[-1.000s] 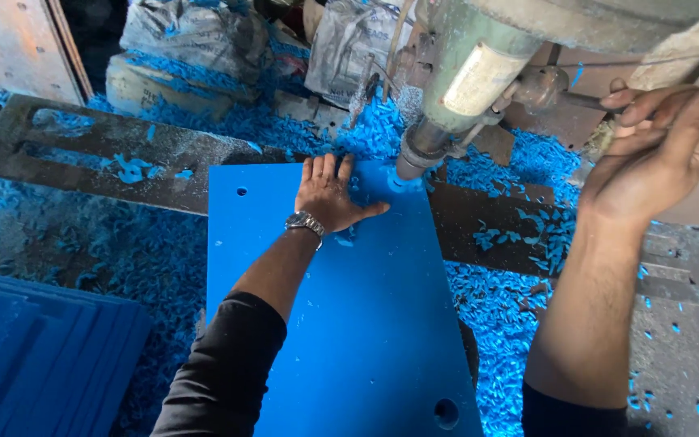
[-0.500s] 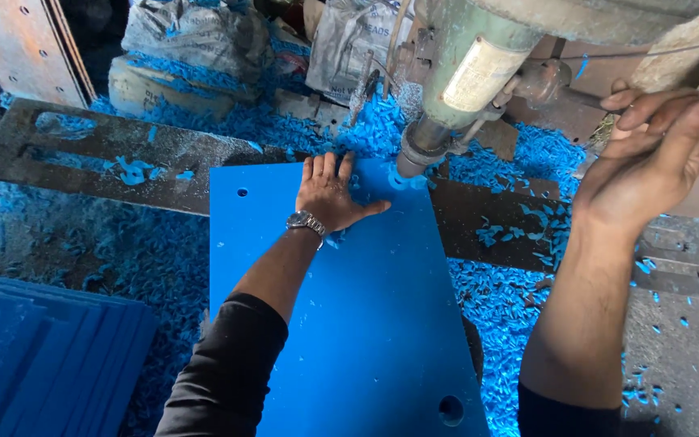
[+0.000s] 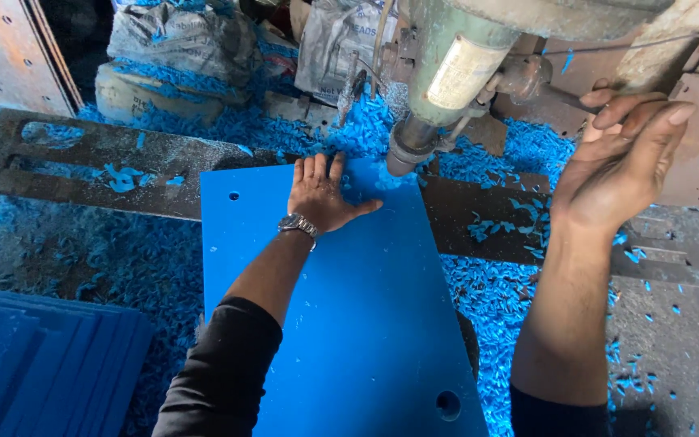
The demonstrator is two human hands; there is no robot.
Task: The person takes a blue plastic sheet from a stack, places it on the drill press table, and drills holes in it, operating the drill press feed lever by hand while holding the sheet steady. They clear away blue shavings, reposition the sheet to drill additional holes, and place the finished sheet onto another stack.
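Observation:
A large blue plastic sheet (image 3: pixel 366 324) with drilled holes lies on a metal bed under a green drill press head (image 3: pixel 446 73). My left hand (image 3: pixel 321 194), with a wristwatch on it, lies flat with fingers spread on the sheet's far end, just left of the drill spindle (image 3: pixel 406 150). My right hand (image 3: pixel 620 158) is raised at the right, fingers curled over the thin metal feed lever (image 3: pixel 556 97) of the drill press.
Blue plastic shavings (image 3: pixel 495 291) cover the floor and bed. A stack of blue sheets (image 3: pixel 34 364) lies at lower left. A slotted steel plate (image 3: pixel 82 162) sits left of the sheet, and grey sacks (image 3: pixel 180 40) stand behind it.

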